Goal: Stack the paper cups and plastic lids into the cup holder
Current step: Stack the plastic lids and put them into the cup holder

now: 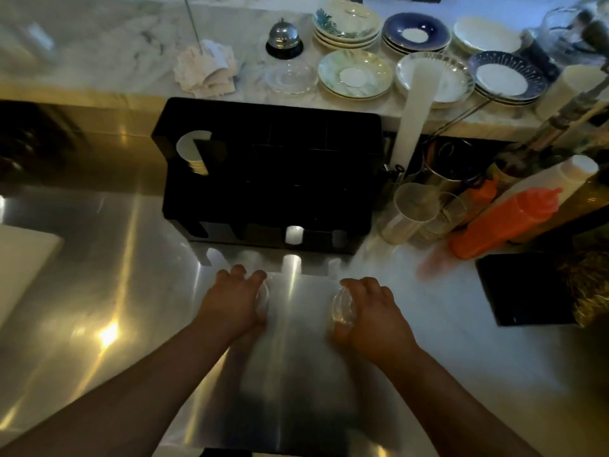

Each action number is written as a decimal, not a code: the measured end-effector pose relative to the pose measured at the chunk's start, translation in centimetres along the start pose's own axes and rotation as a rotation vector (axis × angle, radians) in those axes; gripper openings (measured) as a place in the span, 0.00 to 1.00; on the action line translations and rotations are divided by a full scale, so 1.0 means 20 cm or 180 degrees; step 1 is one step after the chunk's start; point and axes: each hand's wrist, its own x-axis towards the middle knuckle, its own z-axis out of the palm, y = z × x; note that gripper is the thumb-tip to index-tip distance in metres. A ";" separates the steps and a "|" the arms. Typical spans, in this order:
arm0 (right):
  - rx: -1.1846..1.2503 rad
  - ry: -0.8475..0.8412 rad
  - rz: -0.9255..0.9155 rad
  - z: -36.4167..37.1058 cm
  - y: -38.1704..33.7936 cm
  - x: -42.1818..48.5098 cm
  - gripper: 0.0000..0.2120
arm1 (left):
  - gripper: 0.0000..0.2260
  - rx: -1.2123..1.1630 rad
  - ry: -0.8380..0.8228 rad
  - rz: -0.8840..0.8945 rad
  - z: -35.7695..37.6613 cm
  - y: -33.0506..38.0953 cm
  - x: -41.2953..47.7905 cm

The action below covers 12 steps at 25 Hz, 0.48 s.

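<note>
A black cup holder (270, 173) stands on the steel counter, straight ahead of me. Its far-left slot holds a short stack of white paper cups (192, 153); the other slots look dark. My left hand (235, 301) and my right hand (365, 311) hover side by side above the counter, just in front of the holder. Each curls around a small clear plastic lid stack: one (263, 300) in the left palm, one (342, 305) in the right. A tall white stack of paper cups (417, 117) leans against the shelf to the right of the holder.
The marble shelf (131, 51) behind carries stacked saucers (356, 74), a service bell (284, 39) and crumpled paper (206, 69). At right stand clear plastic cups (415, 209), an orange squeeze bottle (507, 222), a metal utensil pot (451, 169) and a black tray (524, 288).
</note>
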 end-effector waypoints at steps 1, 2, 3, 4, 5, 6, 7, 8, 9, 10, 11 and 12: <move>0.0013 -0.0020 -0.0018 0.03 -0.07 0.02 0.43 | 0.39 0.0042 -0.0053 0.0085 0.01 -0.05 0.00; 0.0009 -0.0038 -0.0040 0.05 -0.14 0.04 0.43 | 0.38 0.0050 -0.0111 0.0186 0.02 -0.09 -0.01; -0.0021 -0.0061 -0.0068 0.08 -0.22 0.06 0.43 | 0.38 0.0016 -0.0149 0.0282 0.04 -0.12 -0.01; -0.0079 -0.0092 -0.0086 0.10 -0.29 0.07 0.43 | 0.39 -0.0058 -0.0169 0.0357 0.05 -0.15 -0.02; -0.0159 -0.0112 -0.0097 0.12 -0.37 0.09 0.43 | 0.43 -0.0195 -0.0189 0.0396 0.06 -0.19 -0.02; -0.0226 -0.0115 -0.0103 0.14 -0.44 0.11 0.43 | 0.48 -0.0438 -0.0233 0.0397 0.05 -0.23 -0.03; -0.0259 -0.0094 -0.0103 0.15 -0.51 0.13 0.43 | 0.52 -0.0794 -0.0301 0.0342 0.05 -0.28 -0.03; -0.0260 -0.0054 -0.0097 0.16 -0.57 0.14 0.42 | 0.52 -0.1207 -0.0352 0.0228 0.04 -0.34 -0.03; -0.0246 -0.0005 -0.0091 0.17 -0.63 0.16 0.42 | 0.48 -0.1615 -0.0337 0.0067 0.03 -0.40 -0.03; -0.0233 0.0034 -0.0095 0.20 -0.69 0.17 0.42 | 0.40 -0.2002 -0.0277 -0.0149 0.02 -0.46 -0.04; -0.0242 0.0035 -0.0117 0.23 -0.76 0.18 0.42 | 0.32 -0.2379 -0.0233 -0.0430 0.01 -0.52 -0.05; -0.0278 -0.0015 -0.0157 0.27 -0.82 0.19 0.42 | 0.25 -0.2748 -0.0254 -0.0741 0.00 -0.57 -0.06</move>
